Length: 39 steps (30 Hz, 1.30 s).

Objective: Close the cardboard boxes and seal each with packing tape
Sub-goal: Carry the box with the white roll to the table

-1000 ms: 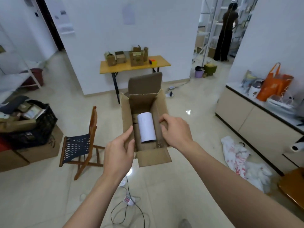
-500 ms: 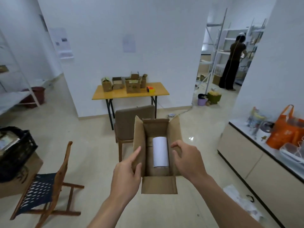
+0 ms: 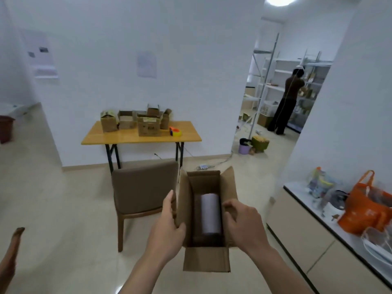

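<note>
The box was up in the air in front of the person, held between both hands. Its top was open. The near flap hung down toward the person, and the two side flaps stood up. A white roll lay inside the box on its side.

The left hand gripped the left side of the box, with the thumb hooked over the edge and the fingers flat along the outside. The right hand gripped the right side, with its fingers curled over the edge.

Just behind the box was a brown chair. Farther back, a yellow table stood by the white wall. Some small boxes sat on it, a few with their flaps up. A small orange and yellow thing sat beside them; it was too blurry to tell what it was.

On the right was a long counter with an orange bag on top. Through the doorway, another person stood at some shelves. A purple bucket sat on the floor near the doorway.
</note>
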{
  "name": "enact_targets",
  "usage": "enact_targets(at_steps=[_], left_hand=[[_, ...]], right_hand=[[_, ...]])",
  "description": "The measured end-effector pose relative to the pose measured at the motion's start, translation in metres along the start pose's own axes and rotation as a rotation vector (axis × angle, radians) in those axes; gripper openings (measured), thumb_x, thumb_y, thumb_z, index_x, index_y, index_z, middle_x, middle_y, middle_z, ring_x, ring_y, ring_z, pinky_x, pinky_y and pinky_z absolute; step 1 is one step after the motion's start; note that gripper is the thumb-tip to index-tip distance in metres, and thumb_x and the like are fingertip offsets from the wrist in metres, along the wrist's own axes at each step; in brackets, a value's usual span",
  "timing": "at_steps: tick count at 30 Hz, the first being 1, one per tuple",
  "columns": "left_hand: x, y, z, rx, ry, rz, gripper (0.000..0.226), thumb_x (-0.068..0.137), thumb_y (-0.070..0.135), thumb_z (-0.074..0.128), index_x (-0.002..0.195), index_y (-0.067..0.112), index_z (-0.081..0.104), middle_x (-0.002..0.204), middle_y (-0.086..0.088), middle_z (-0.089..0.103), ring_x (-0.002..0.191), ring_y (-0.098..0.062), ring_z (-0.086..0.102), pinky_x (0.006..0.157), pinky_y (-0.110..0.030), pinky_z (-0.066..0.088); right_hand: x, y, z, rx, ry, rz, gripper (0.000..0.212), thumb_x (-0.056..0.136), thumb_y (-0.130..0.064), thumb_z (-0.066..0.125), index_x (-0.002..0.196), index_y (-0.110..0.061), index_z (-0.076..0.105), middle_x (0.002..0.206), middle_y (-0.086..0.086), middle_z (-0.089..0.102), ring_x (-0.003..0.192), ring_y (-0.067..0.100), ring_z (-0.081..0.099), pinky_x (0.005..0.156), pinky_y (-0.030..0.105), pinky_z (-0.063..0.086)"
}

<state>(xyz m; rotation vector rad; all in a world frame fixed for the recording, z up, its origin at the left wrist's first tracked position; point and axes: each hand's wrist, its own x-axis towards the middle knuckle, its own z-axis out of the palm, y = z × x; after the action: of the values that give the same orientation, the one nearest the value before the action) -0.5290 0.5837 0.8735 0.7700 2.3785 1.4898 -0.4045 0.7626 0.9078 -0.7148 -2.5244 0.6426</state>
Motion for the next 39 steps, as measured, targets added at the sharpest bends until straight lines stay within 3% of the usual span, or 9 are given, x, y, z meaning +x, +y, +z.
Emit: enact_targets(at_steps=[5,10,13,20,27,30,35,37,39], left_hand=[[0.091,0.008,0.016,-0.003,-0.081,0.011,0.04,0.097,0.014,0.067,0.13,0.036,0.06,0.106,0.018,0.071,0.086,0.003,0.069,0.085,-0.041,0.062],[0.174,0.01,0.029,0.053,-0.109,-0.035,0.02,0.095,0.024,0.07,0.112,0.034,0.066,0.101,0.011,0.074,0.08,-0.004,0.071,0.08,-0.043,0.061],[0.219,0.012,0.04,0.069,-0.1,-0.066,0.015,0.095,0.025,0.069,0.107,0.032,0.066,0.096,0.011,0.075,0.073,-0.007,0.072,0.076,-0.042,0.061],[0.325,0.022,0.083,0.117,-0.047,-0.126,0.008,0.095,0.027,0.066,0.098,0.035,0.067,0.089,0.015,0.074,0.084,-0.009,0.07,0.082,-0.046,0.06],[0.436,0.051,0.146,0.148,0.004,-0.139,0.011,0.1,0.025,0.065,0.097,0.034,0.069,0.087,0.013,0.074,0.077,0.0,0.067,0.081,-0.045,0.06],[0.478,0.054,0.162,0.15,0.02,-0.137,0.012,0.101,0.025,0.065,0.096,0.034,0.071,0.087,0.015,0.074,0.08,-0.001,0.068,0.08,-0.043,0.06],[0.537,0.055,0.179,0.137,0.063,-0.12,0.019,0.102,0.023,0.064,0.098,0.041,0.07,0.09,0.02,0.073,0.087,0.009,0.064,0.074,-0.026,0.054],[0.565,0.052,0.183,0.129,0.071,-0.122,0.017,0.102,0.024,0.064,0.097,0.039,0.07,0.088,0.021,0.073,0.085,0.007,0.066,0.076,-0.03,0.056],[0.593,0.048,0.186,0.135,0.077,-0.118,0.013,0.102,0.025,0.064,0.095,0.034,0.071,0.086,0.017,0.073,0.082,0.001,0.067,0.078,-0.038,0.059]], right_hand=[[0.079,0.022,0.011,-0.003,0.017,-0.012,0.023,0.097,-0.012,0.064,0.116,-0.023,0.072,0.101,-0.008,0.075,0.081,-0.001,0.057,0.067,-0.005,0.037],[0.151,0.05,0.031,0.013,0.01,0.027,0.022,0.095,-0.014,0.065,0.111,-0.028,0.07,0.095,-0.012,0.074,0.081,0.004,0.065,0.071,0.004,0.04],[0.196,0.065,0.041,0.036,0.003,0.037,0.021,0.094,-0.015,0.065,0.11,-0.028,0.07,0.087,-0.014,0.07,0.069,-0.001,0.057,0.064,0.002,0.035],[0.312,0.122,0.063,0.086,-0.075,0.054,0.022,0.095,-0.016,0.062,0.111,-0.028,0.071,0.1,-0.01,0.075,0.085,0.008,0.066,0.064,0.003,0.036],[0.437,0.191,0.068,0.143,-0.138,0.056,0.026,0.097,-0.015,0.059,0.116,-0.028,0.07,0.108,-0.006,0.074,0.1,0.014,0.069,0.084,0.026,0.054],[0.485,0.212,0.073,0.133,-0.177,0.036,0.029,0.097,-0.015,0.057,0.121,-0.03,0.066,0.105,-0.002,0.073,0.093,0.017,0.069,0.081,0.032,0.057],[0.547,0.234,0.088,0.179,-0.176,0.019,0.066,0.093,-0.013,0.061,0.148,-0.038,0.034,0.081,0.001,0.066,0.072,0.021,0.064,0.065,0.036,0.052],[0.572,0.242,0.096,0.246,-0.162,0.074,0.084,0.091,-0.012,0.065,0.155,-0.04,0.019,0.074,0.002,0.063,0.067,0.019,0.063,0.059,0.033,0.047],[0.599,0.25,0.103,0.32,-0.147,0.165,0.084,0.089,-0.013,0.067,0.155,-0.037,0.02,0.077,0.002,0.065,0.07,0.017,0.065,0.065,0.034,0.052]])
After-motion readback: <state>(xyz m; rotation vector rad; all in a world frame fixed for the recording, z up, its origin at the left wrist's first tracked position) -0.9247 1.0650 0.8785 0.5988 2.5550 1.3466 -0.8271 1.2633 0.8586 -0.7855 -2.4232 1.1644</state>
